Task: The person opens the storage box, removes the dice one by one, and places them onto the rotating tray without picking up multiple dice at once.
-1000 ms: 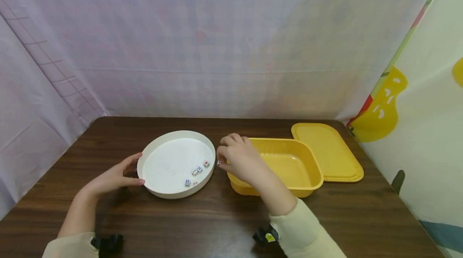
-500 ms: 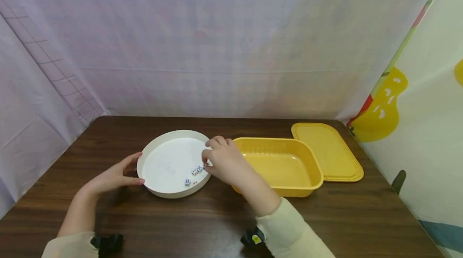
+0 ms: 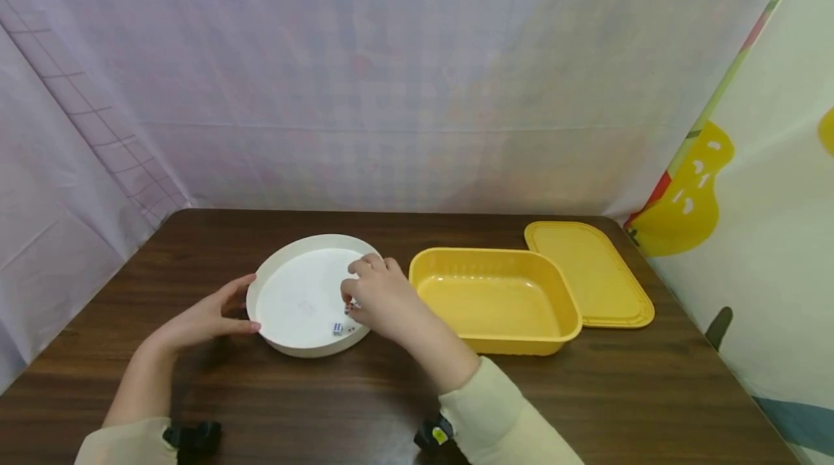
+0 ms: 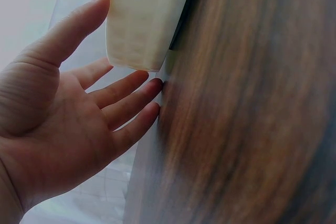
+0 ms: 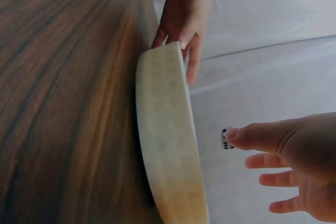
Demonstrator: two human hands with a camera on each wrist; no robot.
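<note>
A round white tray [image 3: 300, 298] with a low wall lies left of centre on the table. My left hand [image 3: 202, 320] rests at its left side, thumb and fairly straight fingers touching the wall; the left wrist view shows this hand [image 4: 79, 103] spread against the tray's side [image 4: 142, 19]. Over the tray's right part hovers my right hand [image 3: 384, 302]. Between its thumb and fingertips it pinches a white die [image 5: 226, 139] with dark dots, above the tray rim in the right wrist view. A blue-dotted die [image 3: 337, 329] and a red-dotted die [image 3: 351, 329] lie in the tray; my right hand hides other dice.
Right of the tray stands a yellow rectangular bin [image 3: 498, 345], its inside visible. A flat yellow lid [image 3: 596, 277] lies behind it to the right. The dark wooden table [image 3: 313, 407] is backed by hanging pale cloth [image 3: 365, 88].
My right hand has moved left, from beside the yellow bin's left rim to over the tray, with a die in its fingers. My left hand, the tray and the bin have stayed put.
</note>
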